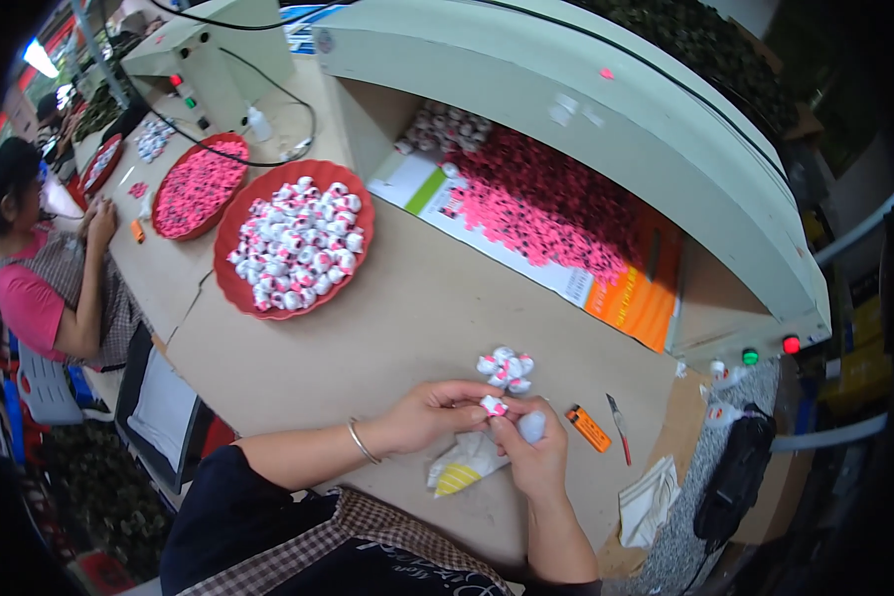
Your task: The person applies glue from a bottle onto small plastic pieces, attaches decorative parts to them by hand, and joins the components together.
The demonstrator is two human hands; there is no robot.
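My left hand and my right hand meet over the near part of the table. Between their fingertips they pinch a small white-and-pink piece. A pale rounded thing sits against the fingers of my right hand; its kind cannot be made out. Partly under my hands lies a whitish plastic bag with yellow stripes. Just beyond my fingers is a small heap of white-and-pink pieces. To the right of my right hand lie an orange lighter and a thin craft knife with a red handle.
A red scalloped basket of white-and-pink pieces stands left, beside another basket of pink pieces. Pink pieces fill the opening of a pale machine. A cloth lies right. A person sits at far left.
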